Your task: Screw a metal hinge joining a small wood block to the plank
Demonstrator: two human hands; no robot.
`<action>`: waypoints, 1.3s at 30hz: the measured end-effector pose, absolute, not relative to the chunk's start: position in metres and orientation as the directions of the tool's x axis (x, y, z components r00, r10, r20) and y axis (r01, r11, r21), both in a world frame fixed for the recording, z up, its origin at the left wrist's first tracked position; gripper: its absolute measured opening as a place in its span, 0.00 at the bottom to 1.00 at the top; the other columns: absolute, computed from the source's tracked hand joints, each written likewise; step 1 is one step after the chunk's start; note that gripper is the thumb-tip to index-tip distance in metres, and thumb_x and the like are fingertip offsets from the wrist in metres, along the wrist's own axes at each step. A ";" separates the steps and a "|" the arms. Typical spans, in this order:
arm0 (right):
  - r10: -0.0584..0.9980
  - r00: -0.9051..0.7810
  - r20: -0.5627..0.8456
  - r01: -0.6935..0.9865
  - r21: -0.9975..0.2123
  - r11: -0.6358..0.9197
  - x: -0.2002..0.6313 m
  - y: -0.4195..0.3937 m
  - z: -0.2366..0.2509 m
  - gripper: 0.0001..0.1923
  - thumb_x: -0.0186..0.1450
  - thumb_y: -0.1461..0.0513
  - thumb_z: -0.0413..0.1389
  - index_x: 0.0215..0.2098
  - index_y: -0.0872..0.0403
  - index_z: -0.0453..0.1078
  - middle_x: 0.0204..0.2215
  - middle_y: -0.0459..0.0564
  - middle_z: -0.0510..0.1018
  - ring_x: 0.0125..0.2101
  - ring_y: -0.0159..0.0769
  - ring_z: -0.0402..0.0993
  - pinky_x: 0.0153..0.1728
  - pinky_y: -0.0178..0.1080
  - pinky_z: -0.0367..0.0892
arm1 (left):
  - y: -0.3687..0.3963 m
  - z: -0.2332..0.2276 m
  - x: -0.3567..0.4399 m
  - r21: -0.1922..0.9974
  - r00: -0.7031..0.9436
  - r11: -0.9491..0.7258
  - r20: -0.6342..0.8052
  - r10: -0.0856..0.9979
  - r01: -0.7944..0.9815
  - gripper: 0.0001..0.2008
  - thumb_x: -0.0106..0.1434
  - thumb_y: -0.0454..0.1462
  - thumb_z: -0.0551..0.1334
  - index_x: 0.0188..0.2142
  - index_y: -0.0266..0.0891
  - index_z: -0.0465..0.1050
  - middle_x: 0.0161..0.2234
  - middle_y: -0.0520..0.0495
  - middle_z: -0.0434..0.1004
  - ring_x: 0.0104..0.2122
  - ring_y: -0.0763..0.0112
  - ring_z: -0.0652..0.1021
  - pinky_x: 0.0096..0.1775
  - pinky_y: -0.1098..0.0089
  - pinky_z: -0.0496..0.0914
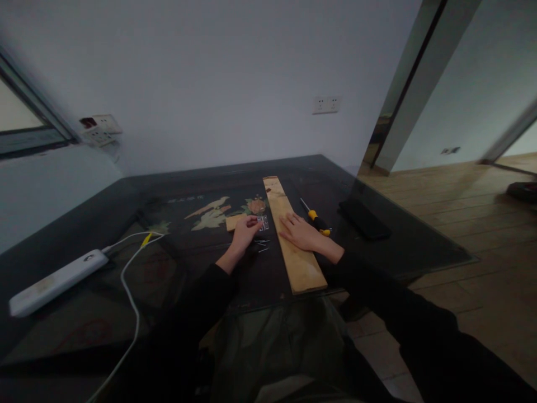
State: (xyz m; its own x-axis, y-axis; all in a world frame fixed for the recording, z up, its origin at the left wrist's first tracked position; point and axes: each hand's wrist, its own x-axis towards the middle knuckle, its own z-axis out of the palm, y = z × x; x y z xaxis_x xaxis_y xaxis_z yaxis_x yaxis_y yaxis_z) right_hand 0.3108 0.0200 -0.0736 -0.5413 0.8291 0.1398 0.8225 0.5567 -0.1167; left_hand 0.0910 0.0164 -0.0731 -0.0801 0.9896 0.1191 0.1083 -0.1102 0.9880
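At the centre of the frame, the right hand is lying flat, fingers spread, pressing down the long wooden plank on the dark desk. The left hand is resting just left of it, fingers curled at a small metal hinge beside a short wood piece; whether they are pinching anything I cannot tell. Loose screws are lying undriven, and the yellow-handled screwdriver is sitting untouched to the right.

Dark table bears plank, screwdriver, power strip.
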 end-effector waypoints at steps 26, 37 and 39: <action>0.590 -0.791 0.162 0.567 -0.167 0.806 0.261 -0.004 -0.033 0.08 0.59 0.62 0.67 0.37 0.56 0.78 0.42 0.56 0.77 0.47 0.46 0.68 0.45 0.43 0.62 | 0.021 -0.078 0.086 0.985 -0.088 -0.135 0.145 0.985 0.110 0.16 0.55 0.33 0.66 0.44 0.35 0.74 0.29 0.49 0.77 0.29 0.70 0.77 0.31 0.73 0.70; 0.631 -0.763 0.140 0.620 -0.116 0.776 0.258 -0.012 -0.039 0.06 0.67 0.64 0.58 0.40 0.58 0.76 0.42 0.59 0.80 0.49 0.46 0.70 0.50 0.46 0.61 | 0.017 -0.071 0.086 0.981 -0.121 -0.118 0.137 0.983 0.157 0.14 0.55 0.33 0.66 0.42 0.35 0.75 0.30 0.48 0.78 0.30 0.69 0.77 0.30 0.73 0.69; 0.667 -0.725 0.169 0.624 -0.247 0.741 0.262 -0.010 -0.037 0.05 0.68 0.64 0.57 0.39 0.58 0.75 0.39 0.56 0.80 0.45 0.43 0.73 0.47 0.43 0.63 | 0.022 -0.070 0.086 0.981 -0.160 -0.106 0.132 0.978 0.160 0.12 0.55 0.32 0.66 0.41 0.36 0.75 0.29 0.48 0.78 0.30 0.69 0.77 0.30 0.73 0.68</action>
State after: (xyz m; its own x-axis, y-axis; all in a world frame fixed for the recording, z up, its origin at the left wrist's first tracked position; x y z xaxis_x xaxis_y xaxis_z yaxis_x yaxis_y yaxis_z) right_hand 0.2617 -0.0099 -0.0365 -0.7255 0.6671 0.1693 0.6242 0.7414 -0.2465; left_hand 0.0860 0.0219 -0.0695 -0.1598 0.9783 0.1316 0.1596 -0.1060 0.9815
